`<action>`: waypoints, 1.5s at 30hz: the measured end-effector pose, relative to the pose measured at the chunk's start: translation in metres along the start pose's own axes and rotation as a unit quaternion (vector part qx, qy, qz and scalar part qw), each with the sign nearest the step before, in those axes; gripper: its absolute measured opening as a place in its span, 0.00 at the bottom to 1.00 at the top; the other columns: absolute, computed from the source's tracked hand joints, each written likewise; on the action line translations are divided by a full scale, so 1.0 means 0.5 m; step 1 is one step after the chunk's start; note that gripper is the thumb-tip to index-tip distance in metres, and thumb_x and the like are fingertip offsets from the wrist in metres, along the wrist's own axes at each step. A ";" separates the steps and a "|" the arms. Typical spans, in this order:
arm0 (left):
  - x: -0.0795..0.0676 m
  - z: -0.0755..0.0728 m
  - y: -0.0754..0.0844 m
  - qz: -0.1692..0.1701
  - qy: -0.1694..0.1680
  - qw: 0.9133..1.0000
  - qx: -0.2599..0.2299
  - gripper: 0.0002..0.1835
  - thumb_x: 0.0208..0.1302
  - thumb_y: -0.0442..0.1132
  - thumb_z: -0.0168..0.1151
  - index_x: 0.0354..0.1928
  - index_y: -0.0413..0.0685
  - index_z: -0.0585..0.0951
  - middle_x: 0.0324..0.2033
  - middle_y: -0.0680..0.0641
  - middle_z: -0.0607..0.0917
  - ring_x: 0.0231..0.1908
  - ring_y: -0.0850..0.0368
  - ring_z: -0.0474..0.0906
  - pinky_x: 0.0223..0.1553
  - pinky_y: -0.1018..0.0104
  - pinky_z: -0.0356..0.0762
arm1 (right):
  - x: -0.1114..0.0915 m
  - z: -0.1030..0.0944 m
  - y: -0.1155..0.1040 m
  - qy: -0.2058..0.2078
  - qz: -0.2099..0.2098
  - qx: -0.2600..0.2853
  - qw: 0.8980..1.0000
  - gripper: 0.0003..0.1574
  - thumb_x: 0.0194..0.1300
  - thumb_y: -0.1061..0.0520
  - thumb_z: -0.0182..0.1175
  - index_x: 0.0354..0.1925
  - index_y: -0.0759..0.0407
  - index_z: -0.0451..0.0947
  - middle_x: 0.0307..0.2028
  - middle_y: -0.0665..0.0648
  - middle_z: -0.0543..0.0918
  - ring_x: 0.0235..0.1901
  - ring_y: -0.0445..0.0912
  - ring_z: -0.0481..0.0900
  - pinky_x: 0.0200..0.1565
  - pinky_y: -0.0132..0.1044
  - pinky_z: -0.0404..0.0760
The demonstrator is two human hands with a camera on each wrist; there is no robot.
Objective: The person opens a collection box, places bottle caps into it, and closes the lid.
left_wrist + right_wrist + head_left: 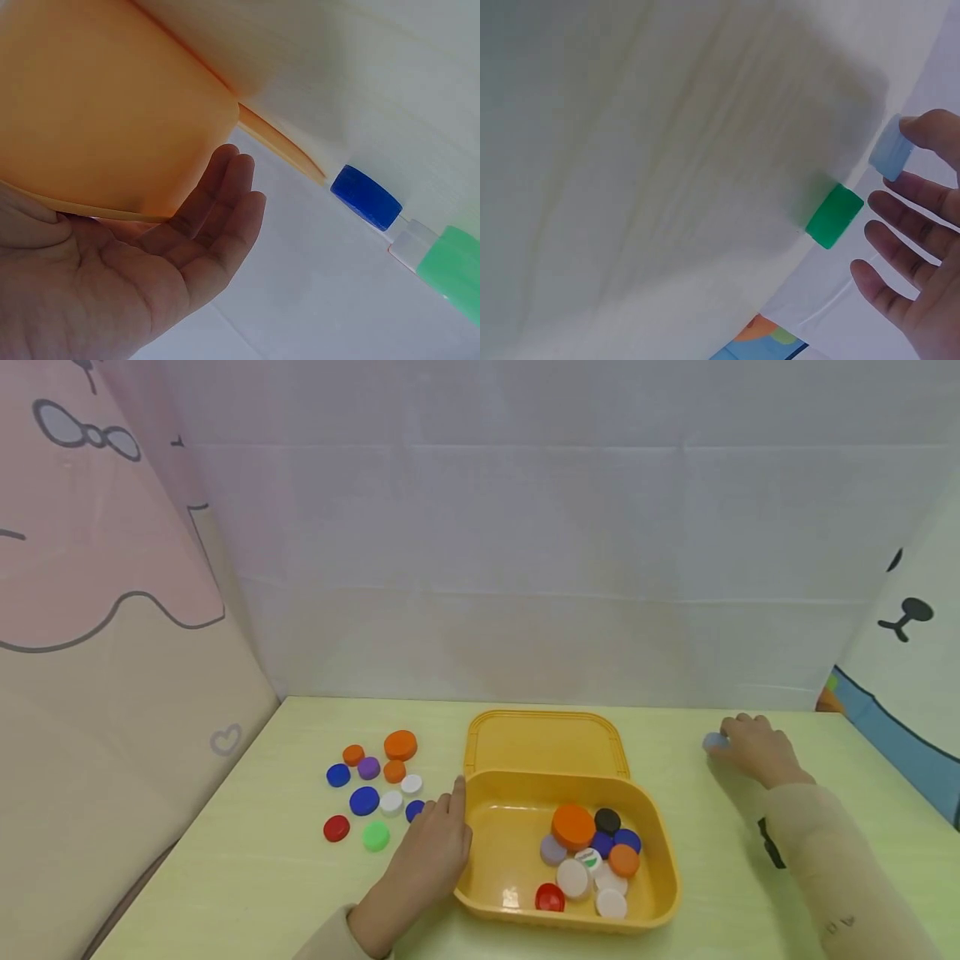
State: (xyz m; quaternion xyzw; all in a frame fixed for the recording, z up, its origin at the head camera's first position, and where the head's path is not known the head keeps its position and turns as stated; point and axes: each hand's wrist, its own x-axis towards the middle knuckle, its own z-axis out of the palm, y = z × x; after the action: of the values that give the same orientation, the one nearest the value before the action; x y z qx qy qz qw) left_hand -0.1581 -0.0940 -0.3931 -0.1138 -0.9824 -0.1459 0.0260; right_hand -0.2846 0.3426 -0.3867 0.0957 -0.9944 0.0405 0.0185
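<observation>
A yellow plastic box [498, 847] holds several bottle caps in orange, black, blue, white and red. My left hand [431, 847] holds the box's left side, the index finger lying along the rim. In the left wrist view, its fingers [244, 217] lie beside the outer wall; the thumb is hidden there. Far right on the table, my right hand [759, 752] pinches a pale blue bottle cap [892, 148] between thumb and index finger, the other fingers spread. Close to those fingers a green bottle cap [835, 216] stands on the table; the hand hides it in the head view.
Left of the box lie several loose caps, among them a large orange cap [401, 745], a red cap [336, 828] and a light green cap [376, 836]. A flat yellow lid [547, 739] lies directly behind the box. Printed cloth hangs around the table.
</observation>
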 end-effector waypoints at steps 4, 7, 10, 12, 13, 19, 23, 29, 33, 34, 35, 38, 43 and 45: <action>0.000 0.001 0.000 -0.001 -0.001 1.000 -0.001 0.29 0.65 0.39 0.45 0.66 0.38 0.58 0.40 0.43 0.76 0.34 0.54 0.68 0.39 0.61 0.72 | -0.008 -0.007 -0.003 0.003 0.003 -0.003 1.000 0.26 0.58 0.51 0.53 0.42 0.75 0.72 0.36 0.72 0.75 0.35 0.65 0.70 0.31 0.58 0.71; 0.000 0.001 0.000 0.000 0.001 1.000 -0.002 0.29 0.65 0.39 0.45 0.66 0.38 0.58 0.40 0.43 0.76 0.34 0.54 0.68 0.38 0.61 0.72 | -0.016 -0.013 -0.007 0.011 -0.002 -0.009 1.000 0.25 0.57 0.52 0.55 0.42 0.74 0.72 0.37 0.72 0.75 0.36 0.66 0.70 0.32 0.58 0.71; 0.000 0.003 -0.001 0.001 0.004 1.000 -0.003 0.28 0.65 0.39 0.45 0.66 0.38 0.58 0.39 0.43 0.76 0.34 0.54 0.67 0.38 0.61 0.72 | -0.028 -0.020 -0.015 0.023 -0.008 -0.015 1.000 0.25 0.56 0.52 0.57 0.42 0.74 0.72 0.38 0.72 0.75 0.36 0.66 0.71 0.32 0.58 0.71; -0.001 0.003 -0.001 0.002 0.005 1.000 -0.001 0.28 0.65 0.39 0.45 0.66 0.38 0.58 0.39 0.44 0.76 0.34 0.54 0.67 0.38 0.61 0.72 | -0.035 -0.024 -0.022 0.030 -0.011 -0.021 0.999 0.26 0.55 0.51 0.57 0.42 0.74 0.72 0.38 0.72 0.75 0.36 0.65 0.71 0.32 0.58 0.71; -0.001 0.004 -0.002 0.003 0.006 1.000 0.000 0.28 0.65 0.39 0.45 0.66 0.38 0.58 0.39 0.43 0.76 0.34 0.54 0.68 0.38 0.61 0.72 | -0.039 -0.025 -0.025 0.036 -0.012 -0.024 0.999 0.26 0.55 0.51 0.58 0.42 0.73 0.73 0.37 0.72 0.76 0.35 0.64 0.71 0.32 0.58 0.71; -0.001 0.005 -0.002 0.002 0.000 1.000 0.000 0.29 0.65 0.39 0.45 0.66 0.38 0.58 0.41 0.43 0.76 0.36 0.53 0.69 0.41 0.60 0.73 | -0.063 -0.034 -0.055 0.081 -0.030 -0.033 0.996 0.24 0.53 0.51 0.61 0.40 0.71 0.74 0.37 0.69 0.78 0.32 0.60 0.72 0.29 0.54 0.72; -0.002 0.006 -0.003 0.002 0.002 1.000 0.001 0.29 0.65 0.40 0.45 0.66 0.38 0.58 0.41 0.43 0.76 0.36 0.54 0.69 0.41 0.60 0.73 | -0.079 -0.044 -0.082 0.126 -0.055 -0.040 0.990 0.22 0.50 0.51 0.63 0.37 0.68 0.75 0.35 0.67 0.79 0.31 0.59 0.73 0.26 0.51 0.73; -0.002 0.008 -0.005 0.007 0.007 1.000 0.001 0.29 0.64 0.39 0.46 0.66 0.38 0.58 0.40 0.43 0.76 0.34 0.54 0.68 0.38 0.61 0.73 | -0.099 -0.056 -0.131 0.173 -0.092 -0.054 0.979 0.22 0.47 0.51 0.66 0.35 0.66 0.76 0.34 0.64 0.79 0.30 0.56 0.73 0.26 0.49 0.73; -0.001 0.009 -0.005 0.007 0.008 1.000 0.002 0.29 0.65 0.39 0.45 0.66 0.38 0.58 0.40 0.43 0.76 0.34 0.54 0.68 0.39 0.61 0.73 | -0.115 -0.063 -0.170 0.190 -0.108 -0.052 0.974 0.21 0.46 0.51 0.67 0.35 0.64 0.76 0.34 0.62 0.79 0.31 0.56 0.73 0.27 0.48 0.73; -0.001 0.009 -0.005 0.006 0.008 1.000 0.002 0.29 0.65 0.39 0.45 0.66 0.38 0.58 0.40 0.43 0.76 0.34 0.54 0.68 0.39 0.61 0.73 | -0.119 -0.065 -0.180 0.199 -0.116 -0.052 0.972 0.21 0.45 0.51 0.68 0.34 0.63 0.76 0.34 0.62 0.79 0.31 0.55 0.73 0.27 0.48 0.73; -0.001 0.009 -0.005 0.005 0.007 1.000 0.002 0.29 0.65 0.39 0.45 0.66 0.38 0.58 0.40 0.43 0.76 0.34 0.54 0.68 0.39 0.61 0.73 | -0.123 -0.066 -0.189 0.209 -0.124 -0.052 0.969 0.21 0.44 0.51 0.68 0.34 0.63 0.76 0.34 0.61 0.79 0.31 0.54 0.73 0.26 0.47 0.72; 0.000 0.008 -0.005 0.002 0.005 1.000 -0.001 0.29 0.65 0.39 0.45 0.67 0.38 0.57 0.41 0.43 0.76 0.35 0.54 0.69 0.40 0.60 0.73 | -0.134 -0.066 -0.215 0.237 -0.156 -0.059 0.957 0.21 0.41 0.52 0.70 0.33 0.61 0.76 0.32 0.58 0.79 0.30 0.52 0.72 0.26 0.43 0.72; -0.001 0.008 -0.005 -0.001 0.002 1.000 -0.004 0.29 0.65 0.40 0.45 0.67 0.38 0.57 0.42 0.43 0.76 0.36 0.53 0.69 0.41 0.60 0.73 | -0.151 -0.065 -0.253 0.241 -0.179 -0.072 0.951 0.23 0.40 0.49 0.71 0.33 0.58 0.76 0.32 0.55 0.79 0.29 0.49 0.71 0.25 0.38 0.69; -0.001 0.008 -0.004 -0.002 0.001 1.000 -0.006 0.29 0.65 0.40 0.45 0.67 0.39 0.57 0.42 0.43 0.76 0.36 0.54 0.69 0.41 0.60 0.73 | -0.159 -0.064 -0.269 0.241 -0.187 -0.075 0.949 0.22 0.41 0.48 0.70 0.33 0.58 0.76 0.32 0.54 0.79 0.29 0.48 0.71 0.25 0.37 0.67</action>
State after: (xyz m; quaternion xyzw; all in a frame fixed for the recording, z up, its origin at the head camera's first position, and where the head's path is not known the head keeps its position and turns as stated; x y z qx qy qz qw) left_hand -0.1583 -0.0950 -0.3976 -0.1115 -0.9818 -0.1518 0.0255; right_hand -0.1800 0.2284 -0.3482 0.2657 -0.9248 -0.0166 0.2717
